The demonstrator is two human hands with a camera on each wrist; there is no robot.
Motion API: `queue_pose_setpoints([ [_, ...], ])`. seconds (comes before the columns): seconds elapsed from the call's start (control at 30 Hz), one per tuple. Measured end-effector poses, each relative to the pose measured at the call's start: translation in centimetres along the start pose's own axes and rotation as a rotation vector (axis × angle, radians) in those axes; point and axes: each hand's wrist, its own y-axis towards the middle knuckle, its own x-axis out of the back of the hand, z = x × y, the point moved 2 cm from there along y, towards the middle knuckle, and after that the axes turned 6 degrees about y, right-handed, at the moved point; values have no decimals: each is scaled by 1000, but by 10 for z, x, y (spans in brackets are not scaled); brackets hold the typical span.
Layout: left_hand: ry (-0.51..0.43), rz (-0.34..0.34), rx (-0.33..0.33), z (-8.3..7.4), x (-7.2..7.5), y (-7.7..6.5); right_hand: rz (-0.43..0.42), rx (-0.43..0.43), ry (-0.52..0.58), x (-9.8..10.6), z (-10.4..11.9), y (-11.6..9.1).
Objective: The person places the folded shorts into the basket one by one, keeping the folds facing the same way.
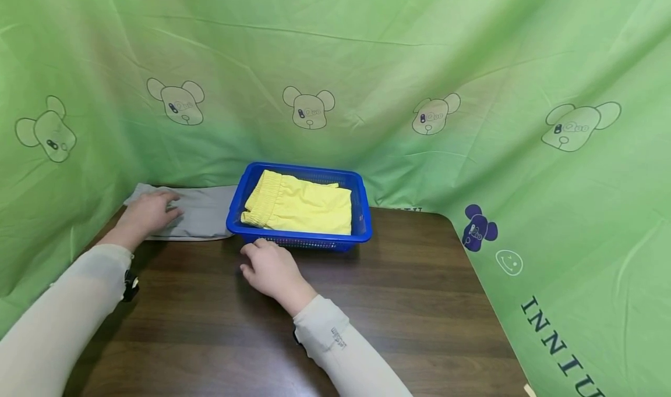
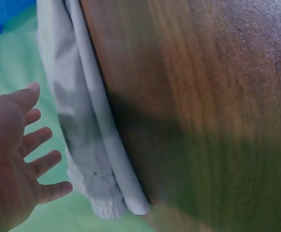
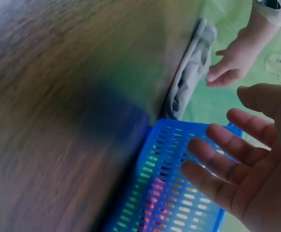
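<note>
A folded grey garment (image 1: 201, 211) lies on the table left of a blue basket (image 1: 301, 236); its gathered end (image 2: 106, 198) shows in the left wrist view. My left hand (image 1: 149, 212) hovers over the garment with loosely spread fingers, and in its wrist view a gap shows between fingertips and cloth. In front of the basket's near left corner is my right hand (image 1: 275, 272), fingers relaxed and holding nothing. The right wrist view shows its fingers (image 3: 217, 150) beside the basket's slotted wall. Folded yellow shorts (image 1: 309, 205) with a gathered waistband lie in the basket.
The brown wooden table (image 1: 409, 304) carries the basket and garment near its back edge. A green curtain (image 1: 367, 53) printed with bear heads hangs behind and along both sides. Something pink (image 3: 152, 198) shows through the basket's slots in the right wrist view.
</note>
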Motion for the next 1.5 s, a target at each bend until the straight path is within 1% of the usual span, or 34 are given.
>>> queue_pose_setpoints([
  [0.1,9,11,-3,4,-7,2,4,-1,3,0,2,2],
  [0.17,17,30,0,5,-11,1,11,-3,7,1,4,3],
  [0.33,34,64,10,6,-18,-1,14,-1,18,-2,6,5],
  [0.47,43,60,7,7,-22,-1,7,1,13,-4,6,6],
  [0.7,72,58,-14,14,-30,0,12,13,7,-7,8,9],
  [0.9,67,73,-33,13,-29,-2,24,11,-3,-12,9,12],
  [1.17,63,102,-67,1,-22,-11,56,2,-2,-20,11,16],
  [1.33,76,117,-101,-3,-20,-15,50,23,-12,-23,18,18],
  [1.5,74,110,-130,-4,-21,-19,47,36,-31,-27,24,21],
])
